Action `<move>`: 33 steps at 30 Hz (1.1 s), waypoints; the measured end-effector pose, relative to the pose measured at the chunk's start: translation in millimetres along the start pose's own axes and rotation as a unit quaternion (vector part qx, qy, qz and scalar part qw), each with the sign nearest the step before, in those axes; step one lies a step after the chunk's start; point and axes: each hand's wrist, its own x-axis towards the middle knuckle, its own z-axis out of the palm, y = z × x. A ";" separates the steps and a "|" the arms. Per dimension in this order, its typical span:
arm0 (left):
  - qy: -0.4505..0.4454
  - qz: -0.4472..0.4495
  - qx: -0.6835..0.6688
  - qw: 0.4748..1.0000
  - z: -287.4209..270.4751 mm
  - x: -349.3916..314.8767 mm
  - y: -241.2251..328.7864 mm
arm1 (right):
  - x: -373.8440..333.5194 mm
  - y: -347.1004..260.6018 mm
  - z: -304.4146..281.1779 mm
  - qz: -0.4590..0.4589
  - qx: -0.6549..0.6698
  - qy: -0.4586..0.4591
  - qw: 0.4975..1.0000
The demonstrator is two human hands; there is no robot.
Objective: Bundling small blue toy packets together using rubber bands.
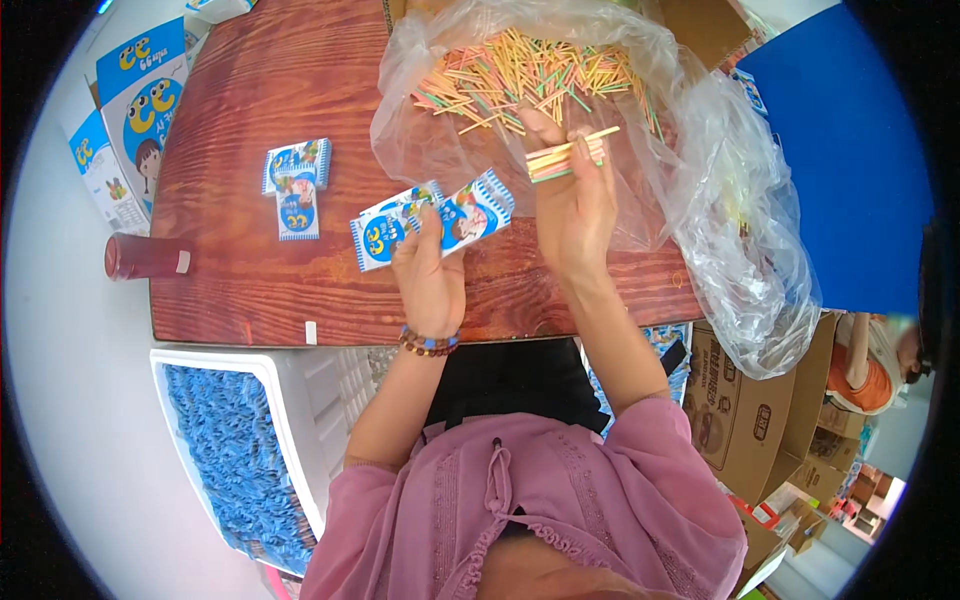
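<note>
My left hand (432, 275) is closed on a few small blue-and-white packets (388, 236), fanned out over the wooden table. In my right hand (578, 215) lies a small bundle of thin pastel sticks (567, 158), pinched under the thumb. Just beyond that hand, a heap of loose yellow, pink and green sticks (530, 75) rests on a clear plastic bag (420, 140). More blue-and-white packets (297, 185) lie on the table to the left of my left hand.
The red-brown wooden table (240, 110) spans the work area. A dark red cup-like container (148, 257) sits at its left edge, near a printed carton (150, 110). Below left stands a white bin (280, 440) full of blue packets. Cardboard boxes (745, 410) and another person (870, 365) are at right.
</note>
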 end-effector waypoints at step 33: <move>-0.101 -0.010 -0.126 0.987 -19.1 4.4 3.2 | -31.0 13.8 14.7 0.031 -0.378 -0.197 0.904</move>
